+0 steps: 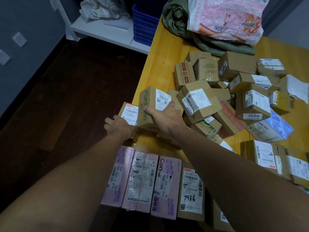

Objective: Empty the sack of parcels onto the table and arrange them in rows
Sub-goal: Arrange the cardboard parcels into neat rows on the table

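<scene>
Currently your right hand (164, 114) grasps the green-lettered box (148, 104) at the near-left corner of the heap of parcels (225, 97). Your thumb presses on the lettered side and your fingers reach over the top onto its white label. That box sits tilted, with its far end raised. Your left hand (117, 124) is just left of it, also on the heap's near-left side, with fingers curled over the edge of the labelled box (131, 113). The two boxes touch each other.

The heap itself is a loose jumble of brown cartons lying at all angles on the yellow table (160, 64). Beyond the heap lies the olive sack (178, 24), slumped and crumpled, with a pink-and-white bag (225, 17) resting on it.

On the side of the heap nearest you, three pink boxes (142, 180) and a brown box marked 7936 (190, 190) lie side by side in a row, labels up and touching. To the near right of the heap, two more brown boxes (264, 154) stand next to each other.

Far to the left of the heap, off the table, are a blue crate (143, 29) and a white shelf (100, 29).
</scene>
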Demonstrator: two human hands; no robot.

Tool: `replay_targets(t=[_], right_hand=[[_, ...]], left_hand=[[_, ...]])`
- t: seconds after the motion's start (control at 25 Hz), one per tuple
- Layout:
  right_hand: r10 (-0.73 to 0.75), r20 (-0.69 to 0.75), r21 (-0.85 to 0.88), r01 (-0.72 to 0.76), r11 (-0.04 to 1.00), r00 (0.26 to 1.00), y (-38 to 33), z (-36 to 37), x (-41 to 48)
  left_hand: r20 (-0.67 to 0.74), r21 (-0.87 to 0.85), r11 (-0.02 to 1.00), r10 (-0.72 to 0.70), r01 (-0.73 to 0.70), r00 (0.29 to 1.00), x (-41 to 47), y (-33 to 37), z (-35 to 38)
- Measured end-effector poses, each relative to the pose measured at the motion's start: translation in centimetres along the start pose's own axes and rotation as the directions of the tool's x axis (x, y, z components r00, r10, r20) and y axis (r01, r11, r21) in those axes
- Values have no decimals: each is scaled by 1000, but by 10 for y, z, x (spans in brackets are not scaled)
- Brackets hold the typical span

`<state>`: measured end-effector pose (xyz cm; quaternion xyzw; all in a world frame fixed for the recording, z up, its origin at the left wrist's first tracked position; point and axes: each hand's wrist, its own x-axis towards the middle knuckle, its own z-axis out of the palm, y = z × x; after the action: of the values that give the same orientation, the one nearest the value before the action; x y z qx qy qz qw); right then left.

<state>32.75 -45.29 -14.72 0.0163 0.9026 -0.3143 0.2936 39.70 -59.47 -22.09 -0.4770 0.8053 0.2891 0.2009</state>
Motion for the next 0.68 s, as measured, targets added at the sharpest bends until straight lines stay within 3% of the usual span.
replay_targets(t=[0.12,0.2,0.28,0.4,0.68], right_hand=[[111,127,268,-142,953,986,-8,21,1],[169,157,283,-208,936,973,-1,28,1],[198,131,165,-219,962,971,5,35,2],[104,8,-75,-103,992,995,14,42,2],[-143,-101,-315,104,943,985,21,37,9]], left_hand=[[-17,11,1000,1,-1,1000,5,-5,-3],[-20,5,1000,2,-2,1000,9,-8,-7],[-10,-4,1000,-10,10,1000,9,-12,-9],[12,-51,997,-61,61,998,6,-15,-6],[-8,-107,993,-57,56,998,5,-14,-11]])
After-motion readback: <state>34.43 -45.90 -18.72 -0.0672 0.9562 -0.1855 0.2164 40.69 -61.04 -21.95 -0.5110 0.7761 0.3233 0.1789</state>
